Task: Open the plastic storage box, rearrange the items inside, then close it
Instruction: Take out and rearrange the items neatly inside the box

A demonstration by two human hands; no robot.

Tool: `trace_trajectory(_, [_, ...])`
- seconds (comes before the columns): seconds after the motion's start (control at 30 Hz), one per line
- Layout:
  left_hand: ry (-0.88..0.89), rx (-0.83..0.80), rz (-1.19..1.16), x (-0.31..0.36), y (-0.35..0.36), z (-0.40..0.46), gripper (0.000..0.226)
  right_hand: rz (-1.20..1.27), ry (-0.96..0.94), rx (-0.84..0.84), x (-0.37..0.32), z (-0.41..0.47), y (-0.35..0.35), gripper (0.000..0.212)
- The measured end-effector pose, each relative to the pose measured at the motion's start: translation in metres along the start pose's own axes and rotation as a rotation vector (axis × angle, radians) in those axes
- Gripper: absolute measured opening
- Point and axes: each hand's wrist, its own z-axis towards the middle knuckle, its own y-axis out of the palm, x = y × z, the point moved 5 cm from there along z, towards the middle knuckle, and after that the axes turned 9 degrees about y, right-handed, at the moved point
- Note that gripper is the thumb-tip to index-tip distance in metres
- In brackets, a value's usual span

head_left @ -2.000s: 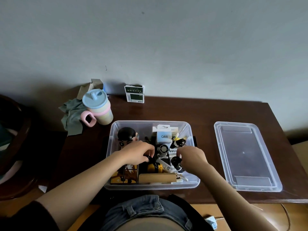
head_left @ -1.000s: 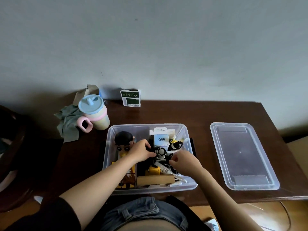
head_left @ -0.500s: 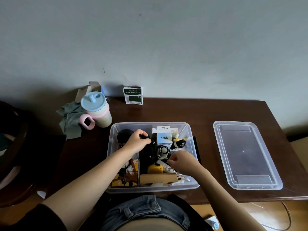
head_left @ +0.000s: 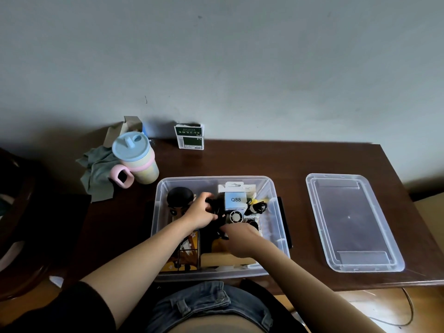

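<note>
our left hand (head_left: 200,213) was down in the box with its fingers curled round some black item (head_left: 214,205) in the middle, couldn't make out what it was. our right hand (head_left: 240,237) was in there too, just beside it, fingertips pinching something small and dark, too murky to name. the clear plastic storage box (head_left: 276,227) sat open on the dark wooden table (head_left: 240,162) right in front of us, packed with stuff: a black-haired figurine (head_left: 179,199) at the back left, a white q88 box (head_left: 236,200) behind a tiny round fan (head_left: 235,217). the lid (head_left: 353,222) lay flat on the table well off to the right. at the back left stood a lidded cup with a pink handle (head_left: 135,159) beside a grey-green cloth (head_left: 96,174), and a small green and white carton (head_left: 189,137) stood against the wall.
</note>
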Motion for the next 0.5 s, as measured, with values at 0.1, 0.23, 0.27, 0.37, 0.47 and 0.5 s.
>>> trace_trajectory(0.1, [-0.009,0.001,-0.006,-0.002,0.001,0.001,0.068,-0.023,0.019,-0.043,-0.006,0.009,0.005,0.019])
trace_trajectory(0.23, [-0.029,-0.012,-0.039,-0.005,0.002,0.004,0.069,-0.012,0.006,-0.047,-0.008,0.015,0.008,0.026])
trace_trajectory(0.27, [-0.035,-0.027,-0.048,-0.006,0.002,0.004,0.069,-0.014,-0.004,-0.048,-0.008,0.016,0.008,0.026])
trace_trajectory(0.37, [-0.035,-0.078,-0.038,-0.006,0.003,0.004,0.068,0.016,-0.018,-0.074,-0.003,0.019,0.007,0.027])
trace_trajectory(0.47, [-0.032,-0.099,-0.039,-0.003,0.005,0.006,0.069,0.126,0.022,-0.104,0.003,0.022,0.007,0.029])
trace_trajectory(0.5, [-0.024,-0.104,-0.036,-0.002,0.005,0.006,0.069,0.152,0.028,-0.104,0.004,0.023,0.008,0.026])
